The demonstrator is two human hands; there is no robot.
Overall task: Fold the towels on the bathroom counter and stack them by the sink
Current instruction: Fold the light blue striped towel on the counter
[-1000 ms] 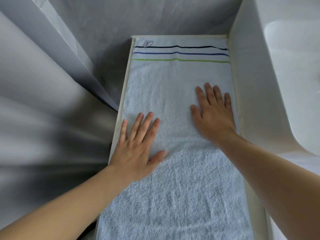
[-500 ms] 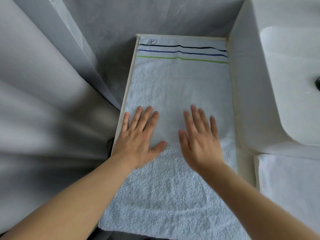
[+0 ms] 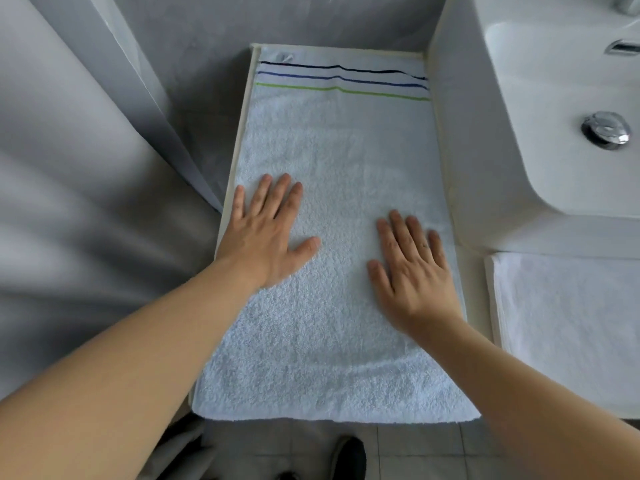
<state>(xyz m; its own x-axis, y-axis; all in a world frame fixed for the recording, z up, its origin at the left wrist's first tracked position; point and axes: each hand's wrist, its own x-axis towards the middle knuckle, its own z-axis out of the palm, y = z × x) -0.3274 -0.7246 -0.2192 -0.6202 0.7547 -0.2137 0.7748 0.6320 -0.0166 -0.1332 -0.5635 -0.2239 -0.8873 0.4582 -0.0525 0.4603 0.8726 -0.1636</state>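
Terry towel [image 3: 332, 161] flat under left hand [image 3: 266, 233], right hand [image 3: 412, 268].

Soft, even daylight, faint shadows, wide-angle bending at edges, slight blur on the left.

Both forearms are bare from the lower edge of the view up to the wrists; no sleeve, cuff or watch shows on either one. The left hand [image 3: 266, 237] carries nothing on its fingers that I can make out, and the nails look short and unpainted. The right hand [image 3: 414, 271] has a small pale glint on one finger, perhaps a thin ring, though the blur there is too heavy to be sure. Its nails are likewise short and plain. Down at the bottom edge, on the tiled floor, sits a dark rounded shoe toe [image 3: 349, 457], black and smooth, with a second dark tip just beside it.
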